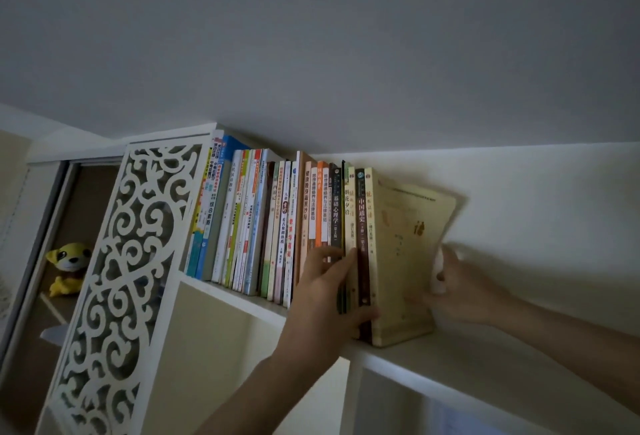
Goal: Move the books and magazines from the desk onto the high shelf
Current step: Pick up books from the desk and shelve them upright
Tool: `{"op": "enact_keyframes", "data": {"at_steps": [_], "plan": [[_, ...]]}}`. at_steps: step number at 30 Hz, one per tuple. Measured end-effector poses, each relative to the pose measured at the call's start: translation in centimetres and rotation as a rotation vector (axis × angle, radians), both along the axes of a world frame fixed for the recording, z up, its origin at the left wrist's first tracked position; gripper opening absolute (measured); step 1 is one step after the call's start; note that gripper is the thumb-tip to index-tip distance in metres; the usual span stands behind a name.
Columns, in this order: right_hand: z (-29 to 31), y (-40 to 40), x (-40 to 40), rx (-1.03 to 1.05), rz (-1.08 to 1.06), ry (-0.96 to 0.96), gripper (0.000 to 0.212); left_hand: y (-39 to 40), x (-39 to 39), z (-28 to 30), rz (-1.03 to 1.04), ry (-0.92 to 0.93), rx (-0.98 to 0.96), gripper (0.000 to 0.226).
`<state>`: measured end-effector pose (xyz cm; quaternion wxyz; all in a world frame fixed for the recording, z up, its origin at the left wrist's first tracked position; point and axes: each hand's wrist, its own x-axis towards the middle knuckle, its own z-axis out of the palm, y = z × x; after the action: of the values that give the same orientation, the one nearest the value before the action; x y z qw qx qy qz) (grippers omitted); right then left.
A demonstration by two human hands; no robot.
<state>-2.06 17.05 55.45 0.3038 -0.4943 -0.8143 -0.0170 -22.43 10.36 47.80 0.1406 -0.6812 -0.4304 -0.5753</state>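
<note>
Cream-covered, the last book [405,261] stands at the right end of the row on the high shelf [467,362]; my left hand [325,299] presses the spines, my right hand [460,282] grips its back cover.

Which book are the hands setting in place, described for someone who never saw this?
Find the high shelf under the ceiling, with its row of upright books. Go to the row's right end. The pale yellow book stands last, its broad cover showing, between the left hand and right hand.
</note>
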Motion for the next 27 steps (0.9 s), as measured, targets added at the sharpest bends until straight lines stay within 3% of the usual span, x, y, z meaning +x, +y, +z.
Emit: {"op": "enact_keyframes", "data": {"at_steps": [2, 5, 9, 14, 19, 24, 27], "plan": [[-0.1, -1.6, 0.3, -0.192, -0.009, -0.019, 0.119, -0.1, -1.0, -0.2, 0.016, 0.152, 0.009, 0.084], [-1.2, -2.9, -0.3, -0.38, 0.34, 0.069, 0.118, 0.1, -1.7, -0.2, 0.071, 0.281, 0.001, 0.091], [-2.9, -1.4, -1.6, -0.223, 0.392, 0.014, 0.139, 1.3, -2.4, -0.2, 0.158, 0.303, 0.105, 0.087], [-2.7, -0.9, -2.0, -0.257, 0.443, 0.095, 0.14, 1.5, -2.5, 0.6, 0.283, 0.387, 0.18, 0.081], [-3.1, -0.2, -2.4, -0.319, 0.526, 0.284, 0.122, 1.9, -2.8, 0.8, 0.213, 0.42, 0.174, 0.09], [-2.0, -0.3, -2.8, -0.332, 0.477, 0.122, 0.125, 1.5, -2.1, 1.3, 0.283, 0.42, 0.134, 0.09], [-1.8, -3.2, -3.7, -0.198, 0.309, -0.004, 0.122, -0.3, -0.7, 1.8, 0.37, 0.462, 0.125, 0.071]]}}
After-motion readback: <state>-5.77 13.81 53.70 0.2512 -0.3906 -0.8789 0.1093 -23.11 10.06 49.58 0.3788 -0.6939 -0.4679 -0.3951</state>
